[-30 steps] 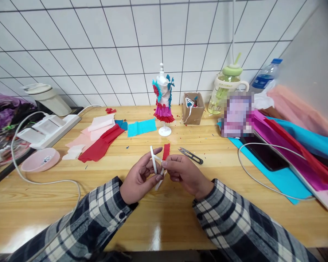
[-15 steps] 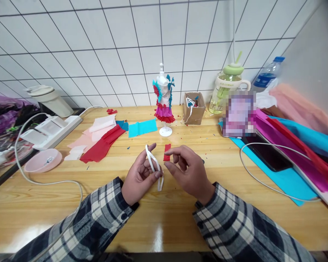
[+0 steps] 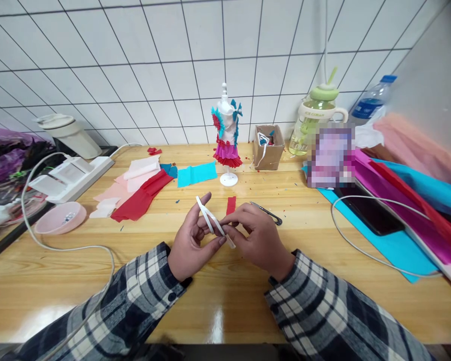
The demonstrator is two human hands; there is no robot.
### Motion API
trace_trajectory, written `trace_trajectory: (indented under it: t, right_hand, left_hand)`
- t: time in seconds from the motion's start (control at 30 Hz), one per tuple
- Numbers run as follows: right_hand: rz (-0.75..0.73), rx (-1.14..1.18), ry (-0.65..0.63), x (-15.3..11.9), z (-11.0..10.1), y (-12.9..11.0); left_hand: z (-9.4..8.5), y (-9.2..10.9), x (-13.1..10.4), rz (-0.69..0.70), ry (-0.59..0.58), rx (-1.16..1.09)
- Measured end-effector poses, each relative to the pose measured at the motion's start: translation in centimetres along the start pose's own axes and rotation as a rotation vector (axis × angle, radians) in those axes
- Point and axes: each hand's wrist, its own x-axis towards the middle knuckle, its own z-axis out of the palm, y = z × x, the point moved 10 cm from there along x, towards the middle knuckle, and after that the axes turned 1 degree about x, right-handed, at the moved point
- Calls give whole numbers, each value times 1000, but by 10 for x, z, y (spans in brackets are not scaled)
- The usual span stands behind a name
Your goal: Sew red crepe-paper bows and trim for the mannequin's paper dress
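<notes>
A loop of narrow white tape (image 3: 205,212) hangs around my left hand (image 3: 194,243), near the raised index finger, with the thumb pressed against its lower part. My right hand (image 3: 256,239) pinches the tape's lower end, its fingertips close to my left thumb. Just beyond my right hand lies a small red paper piece (image 3: 231,204), partly covered by it. A dark slim tool (image 3: 267,212), perhaps a cutter or small scissors, rests to the right of that hand. Farther back stands a white mini dress form (image 3: 228,131) with blue, red and magenta crepe-paper ruffles.
Red paper (image 3: 143,197) and a cyan sheet (image 3: 197,174) lie left of the dress form. A cardboard box (image 3: 268,153), a green-lidded jug (image 3: 317,118), a phone (image 3: 374,210) and coloured sheets are on the right. A power strip (image 3: 78,178) and pink dish (image 3: 60,218) sit left.
My right hand has moved left and closed on the tape's end, where its fingers were apart from it before. The dark tool now shows beside it. The view has shifted slightly.
</notes>
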Motion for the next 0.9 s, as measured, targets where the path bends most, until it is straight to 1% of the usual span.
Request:
trace_trajectory:
  t: [0.1,0.2,0.3,0.43,0.5,0.8,0.9]
  right_hand:
    - [45,46,7,1,-2,4]
    - [98,90,-23,3,0,9]
    - [144,133,-60,4,5,13]
    - [327,291,-76,1,10,33]
    - [390,349,-82,0,12,40]
    - [363,339,-155,-2,20,39]
    - [346,302,-155,-2,19,38]
  left_hand:
    - [1,2,-1,10,-2,23]
    - [2,1,-1,-12,10,42]
    - [4,0,0,-26,-3,62]
    - [7,0,0,-23,-36,85]
    - [7,0,0,-31,-47,79]
    - [4,-7,1,-115,11,20]
    - [4,-8,2,-136,17,9]
